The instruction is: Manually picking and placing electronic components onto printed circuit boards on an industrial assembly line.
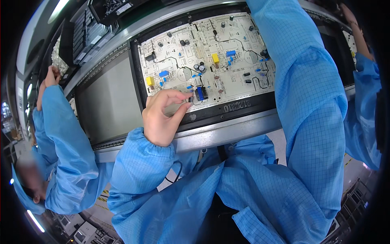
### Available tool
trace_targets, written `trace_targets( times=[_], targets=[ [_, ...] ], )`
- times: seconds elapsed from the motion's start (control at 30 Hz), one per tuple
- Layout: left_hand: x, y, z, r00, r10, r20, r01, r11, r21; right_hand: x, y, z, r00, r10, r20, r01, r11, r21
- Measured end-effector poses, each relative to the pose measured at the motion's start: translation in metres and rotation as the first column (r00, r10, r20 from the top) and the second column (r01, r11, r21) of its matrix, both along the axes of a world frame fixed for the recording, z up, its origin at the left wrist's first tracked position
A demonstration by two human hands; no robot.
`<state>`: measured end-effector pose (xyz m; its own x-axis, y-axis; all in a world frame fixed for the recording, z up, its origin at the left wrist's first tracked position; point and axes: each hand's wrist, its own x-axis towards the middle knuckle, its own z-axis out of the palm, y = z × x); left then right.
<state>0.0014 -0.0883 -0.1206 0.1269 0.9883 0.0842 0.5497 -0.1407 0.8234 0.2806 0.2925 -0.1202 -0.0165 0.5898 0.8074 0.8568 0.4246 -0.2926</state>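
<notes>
My left hand (160, 116) is at the near edge of a pale circuit board (243, 87), just left of a blue-and-black transformer-like block (201, 93). Its thumb and index finger are closed around a small dark electronic component (190, 98), right at the board's surface. Whether the part is seated in the board cannot be made out. My right arm (300, 73) stretches up over the board's right side in a blue gridded sleeve. The right hand lies beyond the top edge of the view.
A black frame (239, 106) carries the board, with yellow (150, 81) and blue (230, 53) box-shaped parts and several round black capacitors. A metal rail (227, 132) runs along the front. Component trays (87, 36) stand at upper left. Co-workers' arms (67, 122) appear at both sides.
</notes>
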Motion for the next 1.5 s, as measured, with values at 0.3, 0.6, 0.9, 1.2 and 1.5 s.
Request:
trace_targets(
  times=[0.3,0.6,0.9,1.2,1.5],
  targets=[
    [-0.003,0.004,-0.001,0.98,-0.047,-0.196,0.066,0.993,0.097,0.006,0.0,-0.001,0.999,0.021,0.038,-0.021,1.0,0.01],
    [0.005,0.004,-0.006,0.956,-0.045,-0.289,0.127,0.954,0.271,0.009,0.003,0.009,0.998,0.05,0.029,-0.05,0.999,0.011],
    [0.024,-0.02,0.026,0.696,0.073,-0.715,0.363,0.822,0.438,0.003,-0.018,0.022,0.943,0.028,-0.332,-0.002,0.997,0.078],
    [0.0,-0.007,0.048,0.805,-0.106,-0.584,0.35,0.879,0.324,0.005,-0.165,0.08,0.424,0.332,-0.843,-0.789,0.592,-0.163],
    [-0.18,0.246,0.047,0.628,0.534,-0.566,-0.248,0.826,0.505,-0.014,-0.285,0.06,0.716,0.661,-0.224,-0.664,0.548,-0.509]
  ],
)
